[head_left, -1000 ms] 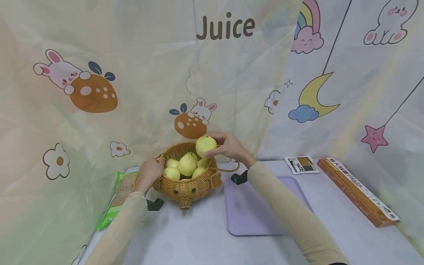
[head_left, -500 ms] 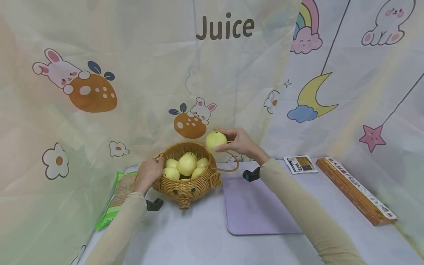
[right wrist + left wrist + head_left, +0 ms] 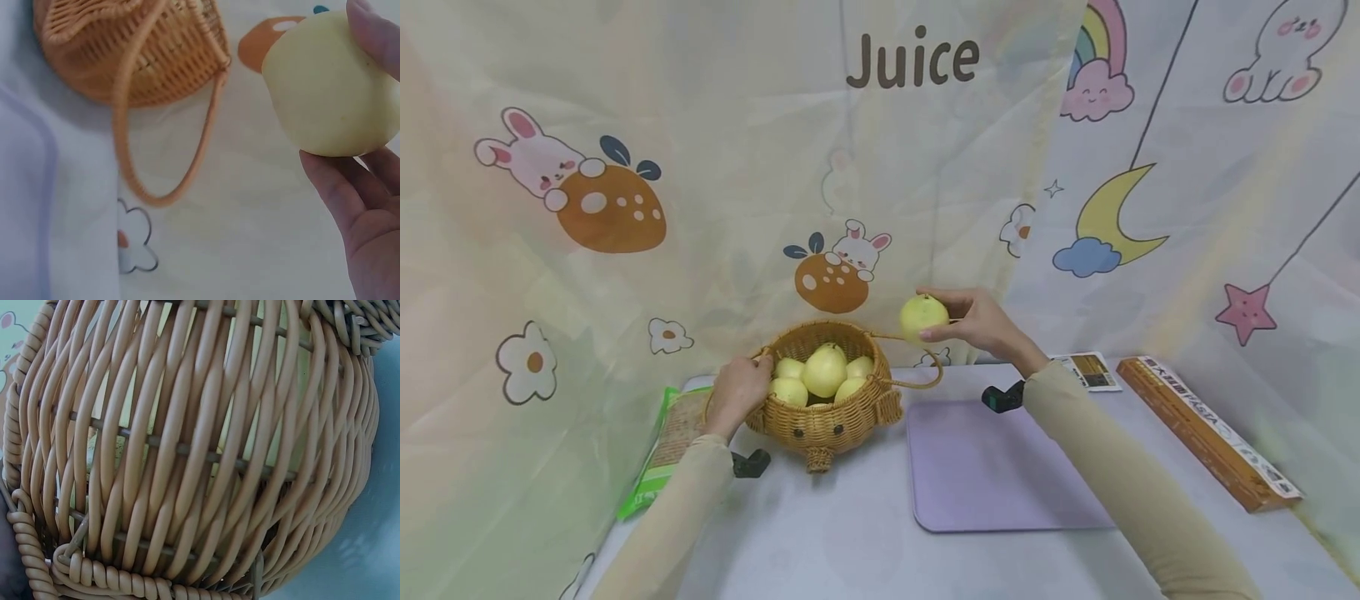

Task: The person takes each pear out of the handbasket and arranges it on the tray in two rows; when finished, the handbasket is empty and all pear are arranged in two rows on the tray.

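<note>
A wicker basket (image 3: 808, 433) with an animal face stands on the table and holds several pale yellow-green pears (image 3: 825, 371). My left hand (image 3: 739, 393) grips its left rim by the handle; some of those fingers are hidden. Woven side strands of the basket (image 3: 187, 437) fill the left wrist view. In the air to the right of the basket, my right hand (image 3: 981, 323) holds one pear (image 3: 922, 317) between thumb and fingers. The right wrist view shows that pear (image 3: 334, 87) close up, apart from the basket's looped right handle (image 3: 125, 125).
A lilac tray (image 3: 1000, 475) lies right of the basket. Beyond it are a small white-and-brown packet (image 3: 1093, 372) and a long orange pasta box (image 3: 1210, 433). At the left lies a green-edged bag (image 3: 673, 442). A printed curtain (image 3: 737, 208) hangs close behind the basket.
My right hand has carried the pear from above the basket's right rim out to the right, clear of the basket. The left hand and the basket have stayed in place.
</note>
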`<state>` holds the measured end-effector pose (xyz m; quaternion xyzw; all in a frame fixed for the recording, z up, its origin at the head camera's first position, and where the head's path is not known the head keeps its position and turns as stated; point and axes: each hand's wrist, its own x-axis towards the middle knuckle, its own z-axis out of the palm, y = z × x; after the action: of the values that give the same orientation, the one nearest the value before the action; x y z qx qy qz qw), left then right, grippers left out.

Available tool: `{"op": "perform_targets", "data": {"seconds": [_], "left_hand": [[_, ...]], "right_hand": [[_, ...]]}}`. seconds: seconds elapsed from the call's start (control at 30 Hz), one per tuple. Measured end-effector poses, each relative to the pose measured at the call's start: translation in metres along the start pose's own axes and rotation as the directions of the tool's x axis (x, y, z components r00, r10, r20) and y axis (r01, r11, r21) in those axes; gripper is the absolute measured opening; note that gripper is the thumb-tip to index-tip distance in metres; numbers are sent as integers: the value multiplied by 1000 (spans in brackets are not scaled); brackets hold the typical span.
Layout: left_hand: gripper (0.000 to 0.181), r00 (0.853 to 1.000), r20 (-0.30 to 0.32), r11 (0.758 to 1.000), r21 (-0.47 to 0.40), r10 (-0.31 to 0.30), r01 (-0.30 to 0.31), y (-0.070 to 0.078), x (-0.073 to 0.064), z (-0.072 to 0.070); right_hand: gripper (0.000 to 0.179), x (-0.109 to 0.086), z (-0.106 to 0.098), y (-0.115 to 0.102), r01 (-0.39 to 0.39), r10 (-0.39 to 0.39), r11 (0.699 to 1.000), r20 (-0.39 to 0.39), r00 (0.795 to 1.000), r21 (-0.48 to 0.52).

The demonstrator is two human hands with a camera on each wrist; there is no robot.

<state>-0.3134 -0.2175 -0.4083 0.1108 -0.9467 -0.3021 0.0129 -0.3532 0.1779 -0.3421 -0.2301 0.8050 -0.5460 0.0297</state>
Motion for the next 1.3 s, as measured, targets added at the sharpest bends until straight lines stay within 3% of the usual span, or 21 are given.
{"op": "perform_targets", "data": {"seconds": [0.3, 0.93, 1.3], "left_hand": [[54, 1000, -9, 1000, -10, -1, 1, 0, 1, 2], [54, 1000, -12, 999, -18, -27, 27, 0, -1, 1], [55, 1000, -23, 1000, -6, 18, -18, -2, -1, -1]], "right_hand": [[75, -19, -14, 32, -42, 42, 999, -14, 999, 20], [78, -62, -17, 102, -188, 186, 981, -48, 981, -40], [75, -77, -3, 128, -164, 164, 986, 0, 986, 18]]}}
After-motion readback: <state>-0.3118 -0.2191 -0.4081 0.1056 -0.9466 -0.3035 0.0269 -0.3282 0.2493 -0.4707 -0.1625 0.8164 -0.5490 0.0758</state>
